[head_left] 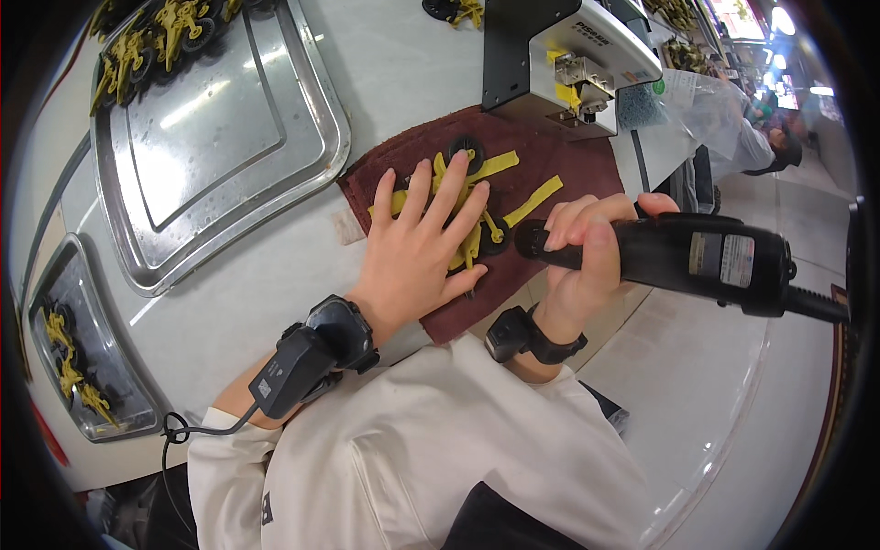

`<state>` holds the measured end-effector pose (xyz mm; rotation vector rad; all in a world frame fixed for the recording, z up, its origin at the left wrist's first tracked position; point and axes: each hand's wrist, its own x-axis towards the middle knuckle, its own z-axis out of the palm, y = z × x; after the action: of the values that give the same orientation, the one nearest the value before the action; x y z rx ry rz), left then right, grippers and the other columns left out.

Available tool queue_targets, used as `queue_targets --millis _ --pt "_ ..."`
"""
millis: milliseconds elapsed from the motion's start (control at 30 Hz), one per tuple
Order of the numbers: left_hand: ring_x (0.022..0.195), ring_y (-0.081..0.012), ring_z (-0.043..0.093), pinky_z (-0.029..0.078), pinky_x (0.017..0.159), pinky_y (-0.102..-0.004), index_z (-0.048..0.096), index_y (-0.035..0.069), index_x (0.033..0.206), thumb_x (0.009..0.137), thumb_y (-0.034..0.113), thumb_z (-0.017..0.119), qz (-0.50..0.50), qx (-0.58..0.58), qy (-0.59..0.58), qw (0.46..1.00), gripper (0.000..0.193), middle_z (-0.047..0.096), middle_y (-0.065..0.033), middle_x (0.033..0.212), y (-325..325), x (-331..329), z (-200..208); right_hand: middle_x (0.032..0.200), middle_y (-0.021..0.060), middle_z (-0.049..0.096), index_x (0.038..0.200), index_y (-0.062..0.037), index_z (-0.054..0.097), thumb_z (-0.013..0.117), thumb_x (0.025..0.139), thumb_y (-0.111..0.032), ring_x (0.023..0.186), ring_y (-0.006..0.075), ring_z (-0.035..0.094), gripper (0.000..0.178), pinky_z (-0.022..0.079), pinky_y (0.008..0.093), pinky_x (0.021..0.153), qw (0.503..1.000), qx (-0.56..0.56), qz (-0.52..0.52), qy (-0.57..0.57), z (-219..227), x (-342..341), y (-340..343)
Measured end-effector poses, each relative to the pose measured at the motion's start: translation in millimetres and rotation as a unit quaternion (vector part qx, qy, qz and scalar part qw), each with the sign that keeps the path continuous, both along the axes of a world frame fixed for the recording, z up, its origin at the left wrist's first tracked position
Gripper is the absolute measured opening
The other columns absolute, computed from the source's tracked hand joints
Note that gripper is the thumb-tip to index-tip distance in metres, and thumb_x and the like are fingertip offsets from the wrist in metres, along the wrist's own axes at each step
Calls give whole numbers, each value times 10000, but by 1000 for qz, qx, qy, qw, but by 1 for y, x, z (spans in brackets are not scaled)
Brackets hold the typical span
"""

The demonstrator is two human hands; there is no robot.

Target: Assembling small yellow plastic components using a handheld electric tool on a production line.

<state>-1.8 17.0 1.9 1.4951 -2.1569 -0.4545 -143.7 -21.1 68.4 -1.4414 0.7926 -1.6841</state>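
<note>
My left hand lies spread with its fingers apart over a yellow toy motorcycle with black wheels. Much of the toy is hidden under that hand. Both rest on a folded maroon cloth. In my right hand, the fingers are wrapped round a black corded hand tool. Its narrow end is close to the toy's lower wheel, and its exact kind is unclear. A yellow strip lies on the cloth between the toy and the tool, with another yellow strip by the upper wheel.
A white and black tape dispenser with yellow tape stands beyond the cloth. A large metal tray at the far left bears several yellow toys; a smaller tray holds more. A clear plastic bag and a person are at the right.
</note>
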Motion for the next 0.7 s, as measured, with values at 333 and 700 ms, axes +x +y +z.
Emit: queue_targets --millis 333,700 --pt "1284 -393 332 211 1033 -584 416 155 1376 751 400 624 -21 16 27 999 703 275 -153 1483 0 3 6 599 77 519 1256 -30 334 605 790 -34 469 170 517 538 472 327 494 991 -107 -67 -36 50 -11 -48" --pt "1259 -367 365 227 1024 -573 446 177 1352 696 404 657 1 6 49 999 725 308 -138 1467 -2 7 4 603 50 514 1144 30 416 593 788 -5 480 140 509 399 440 283 534 992 12 -99 75 45 -4 -78"
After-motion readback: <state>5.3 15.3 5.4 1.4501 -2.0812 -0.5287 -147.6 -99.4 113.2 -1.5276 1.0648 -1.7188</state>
